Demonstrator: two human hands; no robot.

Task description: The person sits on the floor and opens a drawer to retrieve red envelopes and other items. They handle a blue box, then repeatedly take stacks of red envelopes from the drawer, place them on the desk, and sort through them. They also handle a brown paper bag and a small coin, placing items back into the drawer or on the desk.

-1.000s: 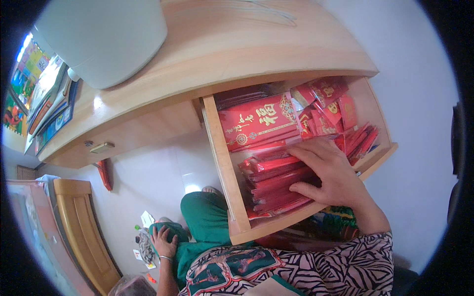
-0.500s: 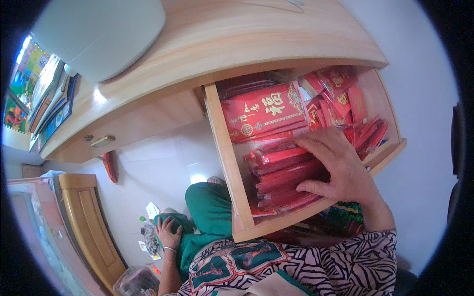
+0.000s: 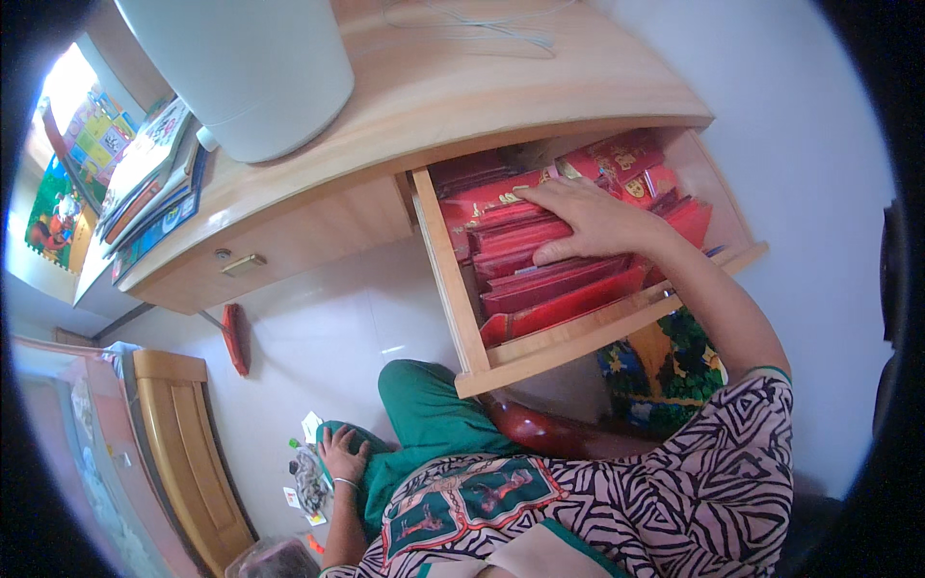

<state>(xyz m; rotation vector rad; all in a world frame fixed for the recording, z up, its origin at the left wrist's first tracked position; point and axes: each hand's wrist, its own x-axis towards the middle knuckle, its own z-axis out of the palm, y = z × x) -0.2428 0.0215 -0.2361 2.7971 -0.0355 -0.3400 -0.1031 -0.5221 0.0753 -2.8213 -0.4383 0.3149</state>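
One right hand on several red envelopes in one pulled-out drawer

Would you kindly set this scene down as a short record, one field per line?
Right hand: on the red envelopes, thumb and fingers spread apart
Left hand: resting on the green trousers
Drawer: pulled open from the wooden desk, holding the red envelopes
Desktop items: large white rounded object, its kind unclear; stack of books on its left
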